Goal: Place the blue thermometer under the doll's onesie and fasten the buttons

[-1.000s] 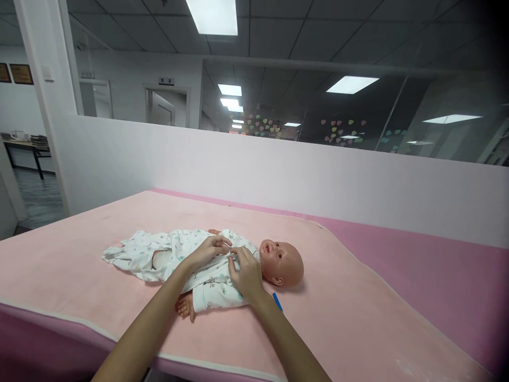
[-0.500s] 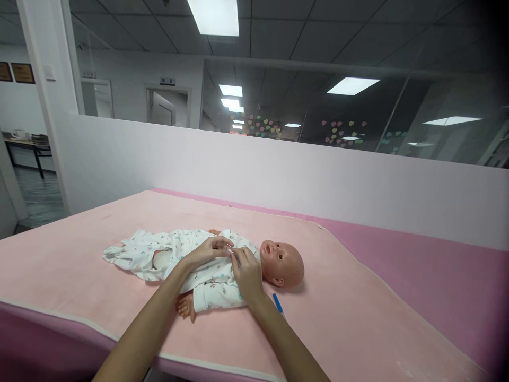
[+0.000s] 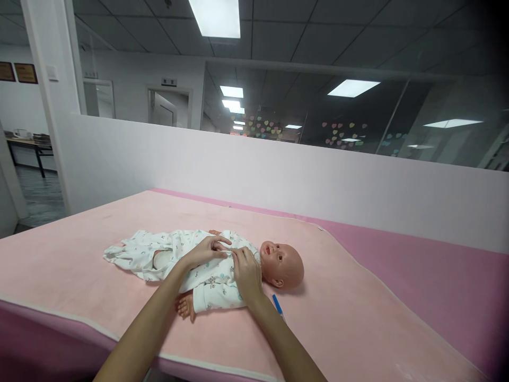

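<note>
A baby doll [image 3: 283,262] lies on its back on a pale pink blanket [image 3: 99,233], head to the right, dressed in a white patterned sleepsuit [image 3: 139,252]. My left hand [image 3: 204,251] and my right hand [image 3: 246,273] meet over the doll's chest, just below its chin. The fingers of both hands pinch the front edges of the sleepsuit together there. The doll's bare near hand [image 3: 185,306] sticks out of its sleeve toward me. Its legs are covered by loose cloth at the left.
A blue pen [image 3: 277,304] lies on the blanket beside my right wrist. The blanket covers a darker pink mattress [image 3: 437,276]. A low white partition [image 3: 318,180] runs behind the bed, with glass above it. A doorway and a desk [image 3: 27,146] are far left.
My hands stay on the doll's chest. The fingertips have shifted slightly along the sleepsuit's front opening. The view has tilted a little.
</note>
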### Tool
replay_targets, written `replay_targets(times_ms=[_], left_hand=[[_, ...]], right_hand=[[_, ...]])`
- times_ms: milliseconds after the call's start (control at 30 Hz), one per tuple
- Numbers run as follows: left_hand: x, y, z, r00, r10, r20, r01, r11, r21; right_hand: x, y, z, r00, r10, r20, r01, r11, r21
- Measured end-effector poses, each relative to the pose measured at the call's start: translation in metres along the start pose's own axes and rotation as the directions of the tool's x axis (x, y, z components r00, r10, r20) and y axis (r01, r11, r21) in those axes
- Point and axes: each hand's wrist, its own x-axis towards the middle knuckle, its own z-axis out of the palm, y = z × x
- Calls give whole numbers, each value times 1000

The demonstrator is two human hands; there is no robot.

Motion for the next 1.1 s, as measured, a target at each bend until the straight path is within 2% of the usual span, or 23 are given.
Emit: replay_targets(times_ms=[200,500,867,1100], left_hand=[[1,-2,0,999,46,-10,-46,998,50],[3,-7,2,997,74,-6,-74,997,-17],[5,-7,1,998,70,3,-69,991,-118],[3,-6,1,998,61,30,-58,994,-92]], right_hand=[[2,-1,-2,999,44,10,-44,998,41],[5,-4,-9,993,114,6,-113,978,173],[4,-3,-8,998,57,4,-57,988,142],[3,-2,-7,1000,21,3,-21,994,112]])
